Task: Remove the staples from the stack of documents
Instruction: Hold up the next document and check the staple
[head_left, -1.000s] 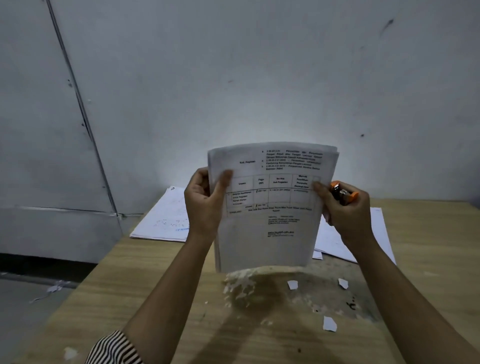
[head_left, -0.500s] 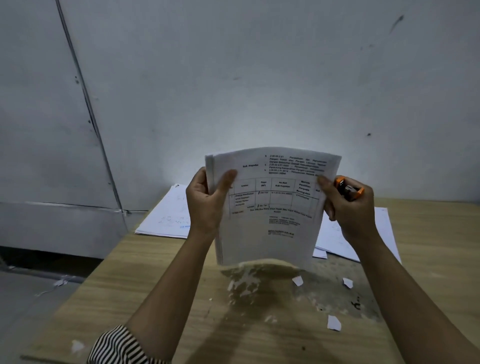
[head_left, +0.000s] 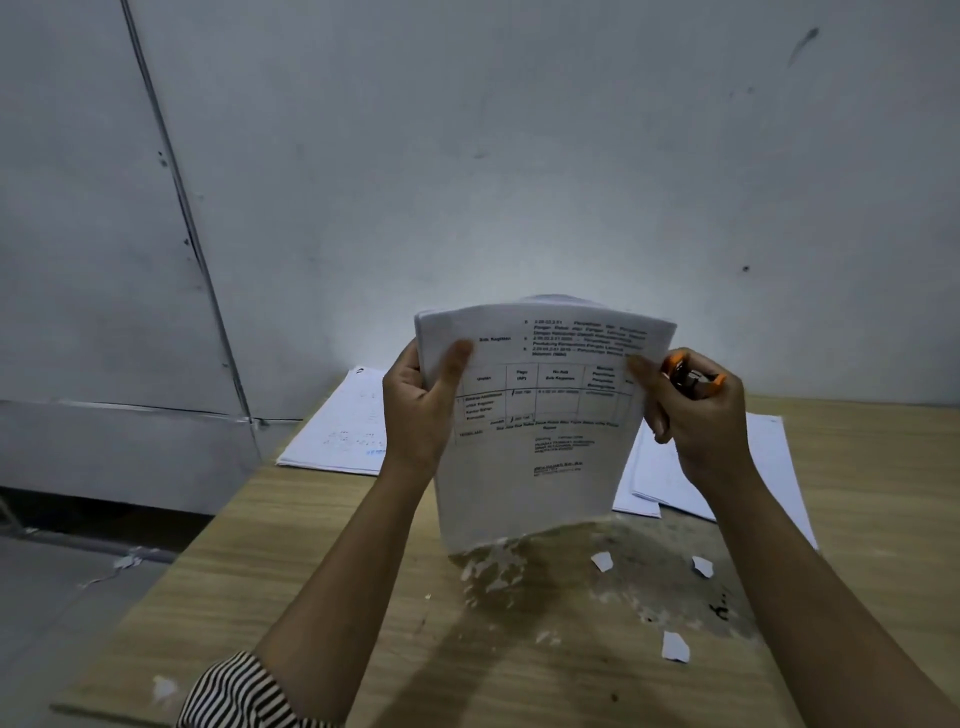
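Observation:
A stack of printed documents (head_left: 540, 447) stands upright in front of me, its lower edge touching the wooden table (head_left: 332, 545). My left hand (head_left: 421, 410) grips its left edge, thumb on the front page. My right hand (head_left: 696, 415) pinches the right edge with the thumb on the front, and the same hand holds an orange and black staple remover (head_left: 693, 376) in its curled fingers. No staple can be made out on the pages.
Loose white sheets lie flat on the table at the back left (head_left: 343, 426) and back right (head_left: 763, 467). Small torn paper scraps (head_left: 675, 647) dot a worn, stained patch of the tabletop. A grey wall rises right behind the table.
The stack has sunk slightly until its bottom edge meets the table. Both hands keep the same hold on it.

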